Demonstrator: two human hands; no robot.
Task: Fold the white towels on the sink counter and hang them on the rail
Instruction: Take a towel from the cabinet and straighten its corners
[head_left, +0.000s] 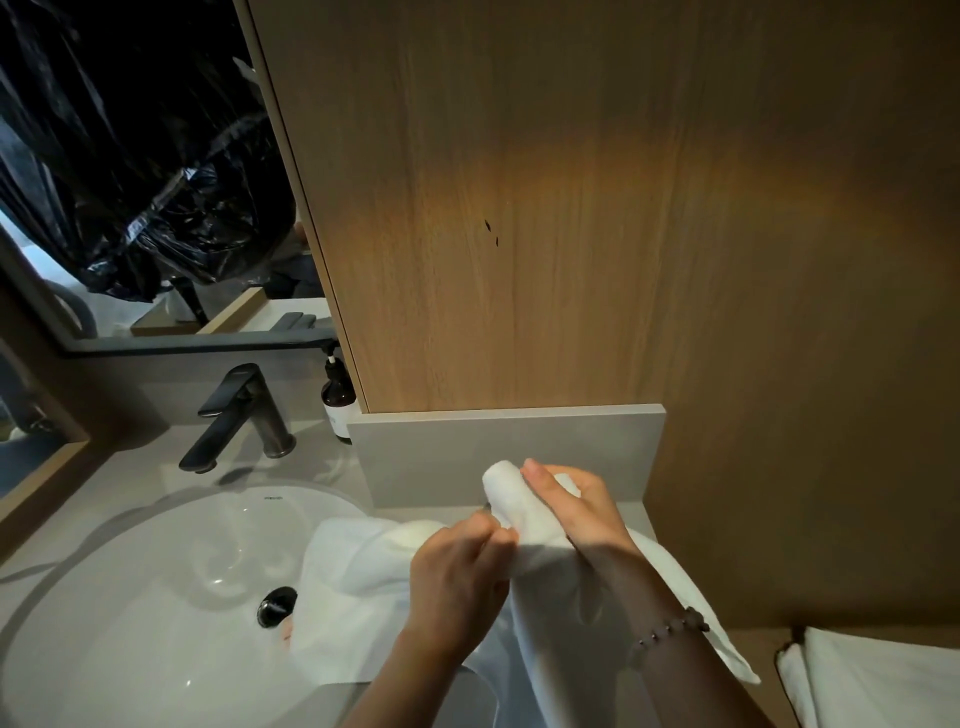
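Just right of the sink (156, 597), the right grip (582, 512) wrapped the bunched top of a white towel (550, 613) while the left grip (457, 577) pinched its edge. More white cloth (353, 571) lay over the sink's rim; a careless pull could probably have dragged it into the basin.

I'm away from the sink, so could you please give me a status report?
Left grip and right grip both hold bunched white towel. More white cloth drapes into sink. Rail not in view.
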